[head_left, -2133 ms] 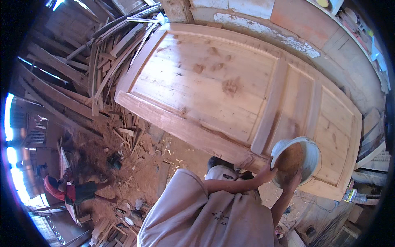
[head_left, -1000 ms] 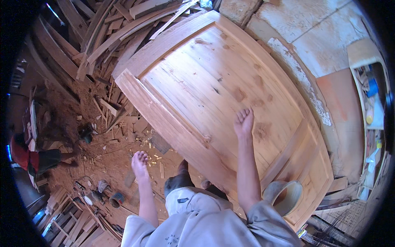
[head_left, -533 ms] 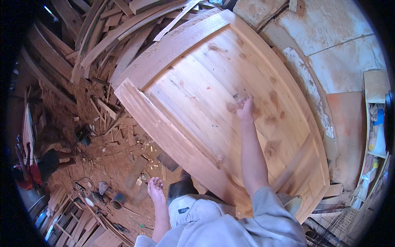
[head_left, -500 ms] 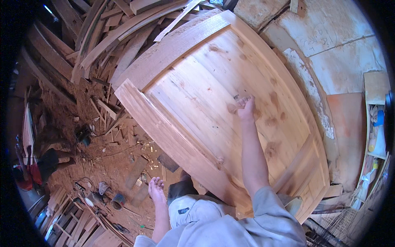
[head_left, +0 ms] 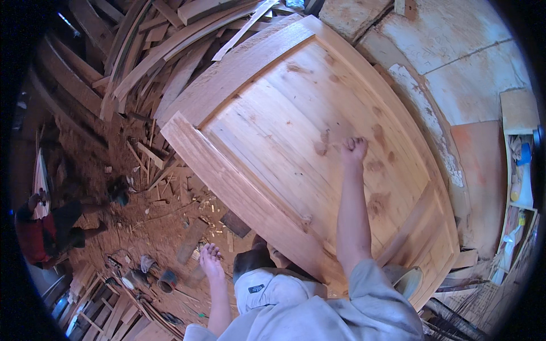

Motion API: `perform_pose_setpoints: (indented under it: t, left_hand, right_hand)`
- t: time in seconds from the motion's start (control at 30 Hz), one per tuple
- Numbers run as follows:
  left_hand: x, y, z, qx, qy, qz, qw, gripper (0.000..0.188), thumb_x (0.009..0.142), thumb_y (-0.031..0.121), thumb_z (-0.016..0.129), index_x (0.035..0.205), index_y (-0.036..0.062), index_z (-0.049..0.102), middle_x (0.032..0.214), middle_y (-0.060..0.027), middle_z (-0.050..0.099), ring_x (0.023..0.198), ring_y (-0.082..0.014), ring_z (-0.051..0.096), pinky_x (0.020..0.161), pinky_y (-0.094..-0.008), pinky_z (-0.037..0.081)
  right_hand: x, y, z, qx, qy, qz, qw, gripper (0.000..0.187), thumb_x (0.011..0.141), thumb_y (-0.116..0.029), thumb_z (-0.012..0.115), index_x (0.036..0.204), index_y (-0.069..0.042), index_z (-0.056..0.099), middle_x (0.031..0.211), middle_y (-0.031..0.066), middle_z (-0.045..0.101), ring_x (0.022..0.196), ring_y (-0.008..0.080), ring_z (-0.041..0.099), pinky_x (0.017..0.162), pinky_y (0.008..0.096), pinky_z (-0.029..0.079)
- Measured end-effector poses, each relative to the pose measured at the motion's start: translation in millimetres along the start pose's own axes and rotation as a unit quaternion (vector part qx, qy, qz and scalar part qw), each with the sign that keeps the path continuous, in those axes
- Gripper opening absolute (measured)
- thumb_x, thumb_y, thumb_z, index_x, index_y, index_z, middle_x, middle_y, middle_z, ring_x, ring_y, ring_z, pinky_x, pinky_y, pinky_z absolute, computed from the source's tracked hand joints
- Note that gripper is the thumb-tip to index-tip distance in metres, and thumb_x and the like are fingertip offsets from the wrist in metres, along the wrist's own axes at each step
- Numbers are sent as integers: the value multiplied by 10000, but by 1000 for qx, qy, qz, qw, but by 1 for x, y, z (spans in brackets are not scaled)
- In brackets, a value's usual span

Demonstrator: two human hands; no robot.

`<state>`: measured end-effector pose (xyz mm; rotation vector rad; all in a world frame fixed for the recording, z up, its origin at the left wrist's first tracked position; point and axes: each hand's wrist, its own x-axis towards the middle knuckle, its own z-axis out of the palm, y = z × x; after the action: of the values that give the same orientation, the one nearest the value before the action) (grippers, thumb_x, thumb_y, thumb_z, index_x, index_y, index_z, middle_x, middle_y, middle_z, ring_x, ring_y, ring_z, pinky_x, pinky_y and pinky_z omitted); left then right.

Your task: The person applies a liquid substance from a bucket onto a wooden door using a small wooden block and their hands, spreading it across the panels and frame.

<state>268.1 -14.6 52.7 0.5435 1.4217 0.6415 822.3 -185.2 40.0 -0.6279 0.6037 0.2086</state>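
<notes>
A large pale wooden door panel (head_left: 273, 119) with a raised frame slants across the middle, knots and dark patches showing in its boards. My right hand (head_left: 355, 149) is over the inner boards with its fingers curled closed. What they hold, if anything, is too small to make out. Off the panel's near edge, my left hand (head_left: 211, 261) is raised above the floor, fingers loosely bent and apart, with nothing in it. Close to my right sleeve, a round pale container (head_left: 408, 282) sits on or beside the panel's near end.
Scrap boards (head_left: 187, 51) are heaped behind the panel at far left. Sawdust and offcuts cover the brown floor (head_left: 148, 227), where a small bucket (head_left: 168, 281) stands. Another person (head_left: 51, 230) is at the left edge. A shelf with bottles (head_left: 520, 182) stands at right.
My right hand has moved a little to the right and nearer over the boards. My left hand has shifted slightly left, its fingers more bent. The person at left has moved.
</notes>
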Motion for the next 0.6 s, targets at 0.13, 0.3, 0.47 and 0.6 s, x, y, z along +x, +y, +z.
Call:
perform_pose_setpoints:
  t: [0.13, 0.3, 0.47, 0.6]
  left_hand:
    - [8, -31, -10, -5, -47, -28, 998, 281, 939, 276, 473, 1087, 43, 529, 1004, -92, 598, 818, -175, 578, 693, -275, 464]
    - [9, -75, -14, 127, -103, -84, 983, 271, 938, 262, 459, 1081, 43, 527, 983, -100, 615, 811, -193, 605, 665, -294, 481]
    - [26, -110, -43, 347, -176, -95, 916, 277, 905, 253, 478, 1056, 27, 536, 938, -104, 636, 769, -215, 638, 647, -335, 519]
    - [18, -119, -45, 473, -254, -13, 843, 291, 897, 253, 485, 1038, 4, 541, 941, -127, 635, 739, -218, 640, 632, -332, 509]
  right_hand:
    - [-75, -59, -74, 182, -64, 22, 981, 333, 865, -106, 421, 569, -134, 271, 510, -24, 198, 432, 105, 173, 453, 271, 196]
    - [-224, -105, -172, 130, -92, 15, 987, 375, 926, -132, 400, 567, -127, 292, 509, -24, 204, 421, 96, 166, 445, 265, 189]
    - [-359, -116, -250, 207, 15, 57, 977, 362, 940, -192, 400, 592, -137, 314, 491, -31, 216, 387, 94, 158, 406, 259, 180]
    - [-445, -127, -315, 272, 9, 24, 962, 365, 936, -193, 407, 589, -147, 303, 495, -40, 202, 394, 87, 149, 412, 254, 175]
